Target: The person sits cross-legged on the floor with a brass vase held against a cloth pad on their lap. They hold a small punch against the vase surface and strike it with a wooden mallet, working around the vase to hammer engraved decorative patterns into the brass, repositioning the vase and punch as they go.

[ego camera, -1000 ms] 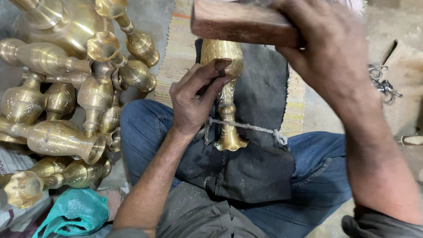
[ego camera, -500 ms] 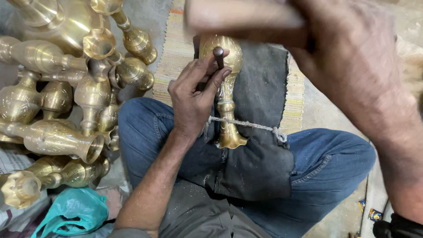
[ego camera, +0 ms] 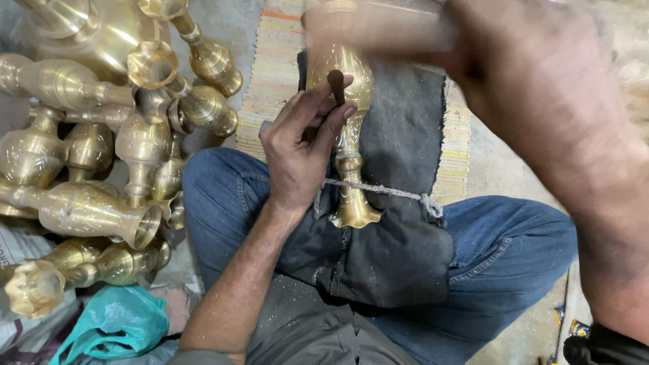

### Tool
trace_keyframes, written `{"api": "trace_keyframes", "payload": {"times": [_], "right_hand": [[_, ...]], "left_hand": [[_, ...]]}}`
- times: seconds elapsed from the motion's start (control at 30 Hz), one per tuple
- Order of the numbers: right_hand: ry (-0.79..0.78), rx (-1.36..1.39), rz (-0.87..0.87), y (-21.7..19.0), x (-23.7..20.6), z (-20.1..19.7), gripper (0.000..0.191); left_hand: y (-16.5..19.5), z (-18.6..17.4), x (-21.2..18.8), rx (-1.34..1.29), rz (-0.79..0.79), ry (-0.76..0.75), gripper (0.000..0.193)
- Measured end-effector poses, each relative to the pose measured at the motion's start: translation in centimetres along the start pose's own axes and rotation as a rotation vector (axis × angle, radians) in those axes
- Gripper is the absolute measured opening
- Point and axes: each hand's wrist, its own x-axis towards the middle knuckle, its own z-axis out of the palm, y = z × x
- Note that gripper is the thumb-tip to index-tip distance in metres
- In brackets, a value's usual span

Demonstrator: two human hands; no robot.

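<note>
Brass vase (ego camera: 350, 141) on lap; left hand (ego camera: 301, 151) fingers pinch punch (ego camera: 336, 85); right hand (ego camera: 546, 78) blurred, grip unclear.

Soft, even light falls from above, moderately bright, with only faint shadows. Warm glare glints off the pile of brass vases (ego camera: 97, 163) at left. Heavy motion blur smears the right hand (ego camera: 539, 78) and the wooden mallet (ego camera: 376, 27). The left hand (ego camera: 301, 154) and the dark cloth (ego camera: 393, 252) stay crisp.
</note>
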Motion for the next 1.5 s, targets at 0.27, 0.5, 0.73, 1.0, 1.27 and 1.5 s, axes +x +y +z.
{"api": "trace_keyframes", "payload": {"times": [0.27, 0.5, 0.73, 1.0, 1.27, 1.5], "right_hand": [[0.106, -0.078, -0.076, 0.0, -0.4, 0.1, 0.016], [0.112, -0.001, -0.069, -0.4, -0.2, 0.4, 0.023], [0.106, -0.041, -0.076, -0.3, -0.3, 0.5, 0.024], [0.125, 0.109, -0.047, -0.9, -0.1, -0.2, 0.025], [0.070, 0.095, 0.002, -0.8, -0.1, -0.7, 0.020], [0.102, 0.086, -0.006, -0.7, -0.3, -0.2, 0.029]], "left_hand": [[-0.3, 0.1, -0.2, 0.032, -0.019, 0.009, 0.028], [-0.7, 0.3, -0.4, 0.111, -0.027, 0.031, 0.021], [-0.4, 0.3, -0.6, 0.061, 0.011, 0.024, 0.025], [0.0, 0.4, -0.5, 0.085, -0.027, 0.017, 0.033], [-0.2, 0.4, -0.8, 0.036, -0.001, 0.033, 0.035], [-0.6, 0.5, -1.1, 0.049, -0.005, 0.009, 0.032]]}}
